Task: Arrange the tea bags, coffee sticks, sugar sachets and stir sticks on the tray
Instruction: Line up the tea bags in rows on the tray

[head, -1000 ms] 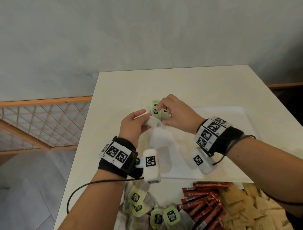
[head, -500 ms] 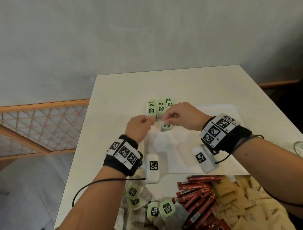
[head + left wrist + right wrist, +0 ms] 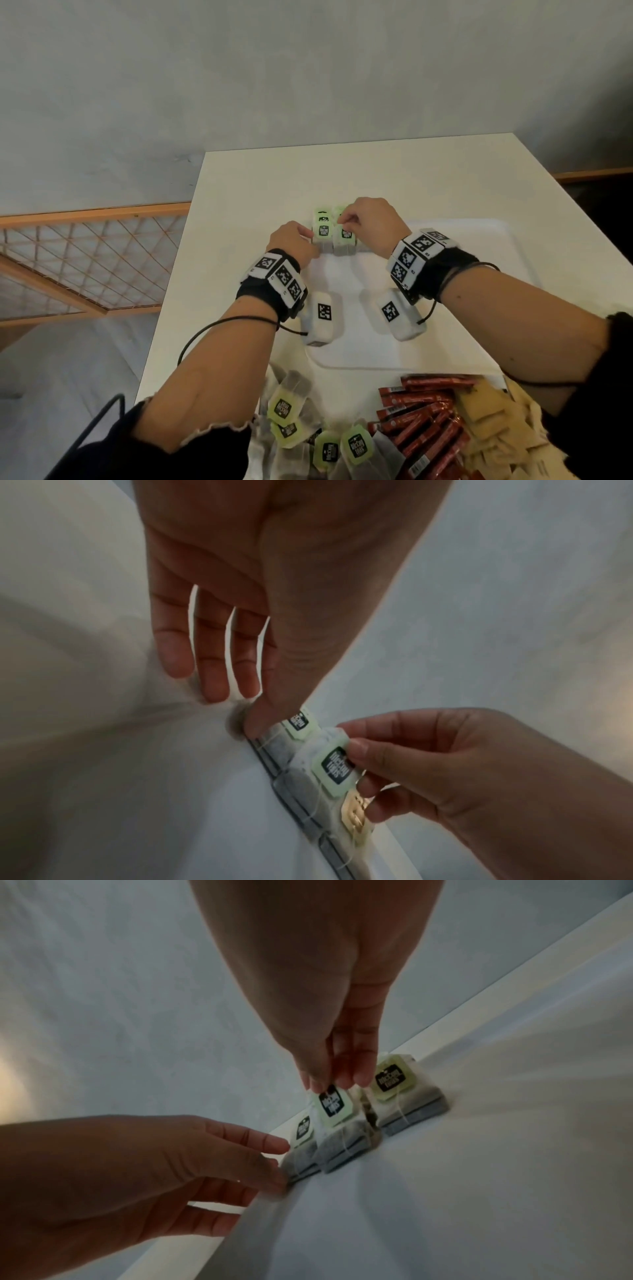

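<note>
Several tea bags with green tags (image 3: 323,230) stand in short stacked rows at the far left corner of the white tray (image 3: 445,274). My right hand (image 3: 344,221) pinches the green tag of one tea bag (image 3: 334,1104) in the middle of the row, between thumb and fingertips (image 3: 363,1077). My left hand (image 3: 308,240) is beside the row's left end, its thumb (image 3: 253,718) pressing on the end stack and its other fingers fairly straight. The right hand (image 3: 363,761) shows again in the left wrist view, on the tag (image 3: 337,767).
Near the table's front edge lie loose tea bags (image 3: 284,407), red coffee sticks (image 3: 421,421) and tan sugar sachets (image 3: 489,411). A wooden lattice railing (image 3: 85,260) runs to the left of the white table (image 3: 376,171). No stir sticks are in view.
Both hands moved from above the tray's middle to its far left corner. The tea bag under the right hand now stands in the row with the others.
</note>
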